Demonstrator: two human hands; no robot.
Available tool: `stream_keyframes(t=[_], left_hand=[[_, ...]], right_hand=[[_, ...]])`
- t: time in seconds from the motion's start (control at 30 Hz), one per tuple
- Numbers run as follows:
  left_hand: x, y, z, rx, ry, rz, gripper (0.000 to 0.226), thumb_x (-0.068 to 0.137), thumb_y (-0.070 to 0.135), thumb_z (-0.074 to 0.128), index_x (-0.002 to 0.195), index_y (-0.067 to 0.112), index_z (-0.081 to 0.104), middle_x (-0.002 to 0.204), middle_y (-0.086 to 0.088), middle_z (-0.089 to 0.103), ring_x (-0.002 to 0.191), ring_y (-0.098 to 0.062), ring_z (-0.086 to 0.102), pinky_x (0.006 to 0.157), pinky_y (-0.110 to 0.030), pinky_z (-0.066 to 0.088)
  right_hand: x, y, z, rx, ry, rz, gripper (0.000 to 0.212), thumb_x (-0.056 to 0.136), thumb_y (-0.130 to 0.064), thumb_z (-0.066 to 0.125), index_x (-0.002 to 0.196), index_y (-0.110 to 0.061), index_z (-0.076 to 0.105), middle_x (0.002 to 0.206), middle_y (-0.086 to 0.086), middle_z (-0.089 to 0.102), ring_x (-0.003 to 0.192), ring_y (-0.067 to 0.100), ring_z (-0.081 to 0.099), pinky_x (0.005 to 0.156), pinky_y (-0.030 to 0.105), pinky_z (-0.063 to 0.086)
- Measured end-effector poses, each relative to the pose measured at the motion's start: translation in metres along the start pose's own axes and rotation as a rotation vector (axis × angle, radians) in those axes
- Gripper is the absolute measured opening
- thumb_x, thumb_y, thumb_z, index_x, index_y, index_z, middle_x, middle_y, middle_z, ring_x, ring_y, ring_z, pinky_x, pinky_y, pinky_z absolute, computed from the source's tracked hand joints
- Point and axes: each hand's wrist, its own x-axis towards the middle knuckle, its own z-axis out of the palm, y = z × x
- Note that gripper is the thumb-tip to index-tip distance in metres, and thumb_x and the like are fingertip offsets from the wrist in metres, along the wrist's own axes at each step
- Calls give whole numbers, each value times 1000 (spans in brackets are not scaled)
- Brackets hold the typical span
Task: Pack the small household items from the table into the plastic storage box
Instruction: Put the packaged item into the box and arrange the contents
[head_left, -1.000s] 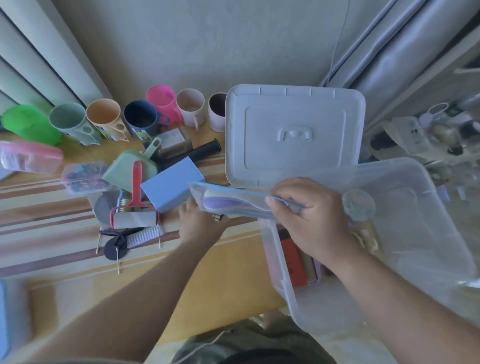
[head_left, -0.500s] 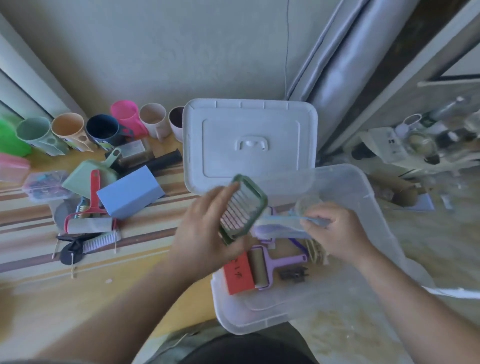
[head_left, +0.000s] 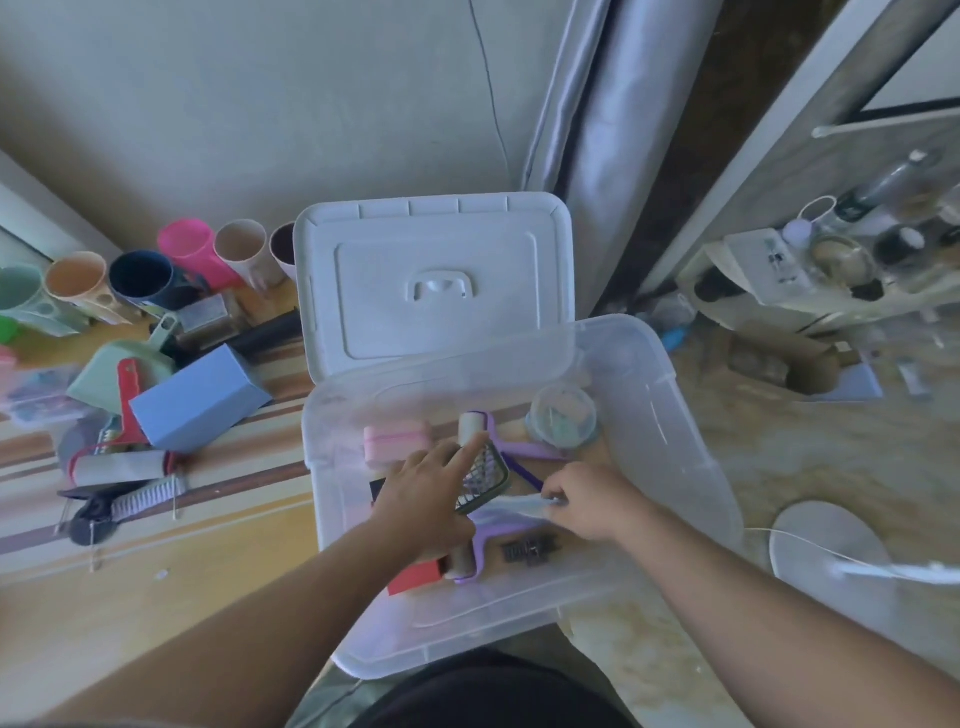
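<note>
While both hands reach down inside it, the clear plastic storage box (head_left: 691, 467) sits at the right end of the table (head_left: 156, 597), partly overhanging its near edge, with its white lid (head_left: 436, 280) propped up behind it. The left hand (head_left: 428, 501) holds a green-framed wire slicer (head_left: 483, 480) low in the box, thumb and curled fingers around the frame and the forefinger stretched out along its top edge. The right hand (head_left: 584, 501) pinches one end of a flat, clear packet (head_left: 511, 506) that lies across the box floor just beside the slicer.

Already in the box are a pink case (head_left: 397, 439) near the left wall, a purple lint roller (head_left: 485, 431) at the back, a round clear tub with a lid (head_left: 563, 415) by the right rear corner, a second purple roller (head_left: 465, 564) and a red card (head_left: 415, 579) under the left wrist, and a small black comb-like piece (head_left: 530, 551) near the front.

Left on the table are a blue carton (head_left: 200, 405), a mint dustpan (head_left: 111, 369), a red-handled roller (head_left: 122, 460), a white brush (head_left: 148, 496), a black tube (head_left: 265, 332), and a row of mugs (head_left: 140, 280) along the wall.
</note>
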Motion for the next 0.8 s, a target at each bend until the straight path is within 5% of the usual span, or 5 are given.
stream_keyframes(t=[0.17, 0.33, 0.43, 0.63, 0.8], left_hand=[[-2, 5, -18, -312, 45, -107, 71, 74, 47, 45, 144, 45, 36, 120, -3, 68, 103, -34, 61, 88, -42, 51], [3, 6, -35, -525, -34, -64, 49, 82, 46, 34, 121, 42, 65, 108, 5, 71, 100, -17, 61, 92, -36, 50], [5, 5, -31, -536, 97, -148, 38, 99, 42, 44, 131, 36, 62, 116, 8, 71, 105, -13, 62, 88, -29, 47], [-17, -12, -10, -212, 226, -65, 57, 88, 23, 59, 145, 30, 51, 143, 2, 58, 119, -27, 60, 94, -40, 53], [-40, -20, -20, -120, 396, -23, 41, 84, 31, 54, 123, 31, 68, 135, 1, 60, 123, -28, 58, 98, -45, 53]], right_hand=[[-9, -18, -32, 263, 280, -192, 67, 81, -43, 73, 145, -38, 52, 136, -9, 60, 123, 12, 56, 101, 32, 49], [6, -59, -47, 192, 360, -554, 51, 79, -10, 70, 127, -27, 67, 121, -1, 69, 113, 21, 62, 95, 31, 49], [18, -54, -52, 206, 405, -441, 28, 85, -9, 66, 108, -23, 72, 100, 2, 73, 94, 30, 66, 82, 39, 53], [46, -34, -48, 94, 386, -192, 26, 95, -9, 65, 117, -22, 69, 112, 3, 70, 104, 29, 62, 80, 36, 44], [63, -54, -33, 61, 360, -197, 18, 92, -22, 74, 109, -20, 75, 119, 4, 57, 111, 31, 57, 90, 43, 51]])
